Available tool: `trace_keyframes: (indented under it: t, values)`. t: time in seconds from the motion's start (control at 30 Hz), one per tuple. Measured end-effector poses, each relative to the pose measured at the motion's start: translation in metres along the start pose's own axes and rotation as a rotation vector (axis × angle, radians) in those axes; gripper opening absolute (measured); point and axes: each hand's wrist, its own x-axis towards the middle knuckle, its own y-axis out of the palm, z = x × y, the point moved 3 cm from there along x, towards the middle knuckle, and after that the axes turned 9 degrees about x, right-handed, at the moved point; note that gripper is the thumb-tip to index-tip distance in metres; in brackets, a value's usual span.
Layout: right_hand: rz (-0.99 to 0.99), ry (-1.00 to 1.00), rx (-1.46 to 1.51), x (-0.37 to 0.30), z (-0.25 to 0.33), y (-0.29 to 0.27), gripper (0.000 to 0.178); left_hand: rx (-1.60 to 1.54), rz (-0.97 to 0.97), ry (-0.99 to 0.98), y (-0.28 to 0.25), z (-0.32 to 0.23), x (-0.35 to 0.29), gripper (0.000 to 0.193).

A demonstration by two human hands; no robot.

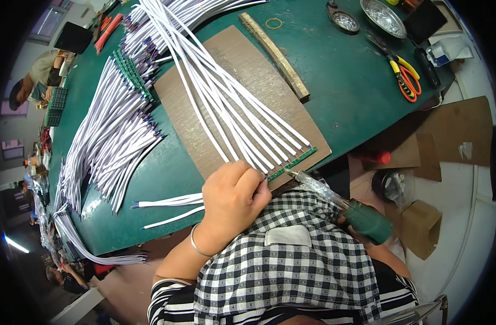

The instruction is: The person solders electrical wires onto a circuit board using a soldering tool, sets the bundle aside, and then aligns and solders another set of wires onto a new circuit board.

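Note:
My left hand [234, 197] is closed, with thumb and fingers pinched on a white cable at the near left end of a narrow green circuit board strip [294, 161]. Several white cables [221, 92] run from that strip up over a brown board [248, 65]. More white cable ends [169, 203] stick out left of this hand. My right hand [356, 233], partly hidden behind the handle, is wrapped round a soldering iron [370, 221] with a green grip. Its tip points at the strip, close to my left fingertips; whether it touches cannot be made out.
Bundles of white cables [109, 122] cover the table's left side, with green circuit strips [131, 76] on them. A worn bar [275, 57] lies along the brown board. Cutters [391, 59], orange-handled scissors [407, 84] and a metal bowl [383, 19] sit right. Another person [34, 86] works far left.

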Motion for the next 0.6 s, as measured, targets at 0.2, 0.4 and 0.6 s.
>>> trace_keyframes:
  t: [0.2, 0.4, 0.6]
  values:
    - [0.134, 0.892, 0.065, -0.032, -0.023, -0.01, 0.044, 0.032, -0.018, 0.026, 0.006, -0.003, 0.0, 0.017]
    - [0.068, 0.177, -0.042, 0.008, 0.001, 0.003, 0.042, 0.015, 0.007, 0.011, 0.009, -0.002, 0.001, 0.015]
    - [0.105, 0.116, -0.069, 0.023, 0.01, 0.004, 0.042, -0.008, 0.024, 0.012, 0.009, -0.001, 0.001, 0.015]
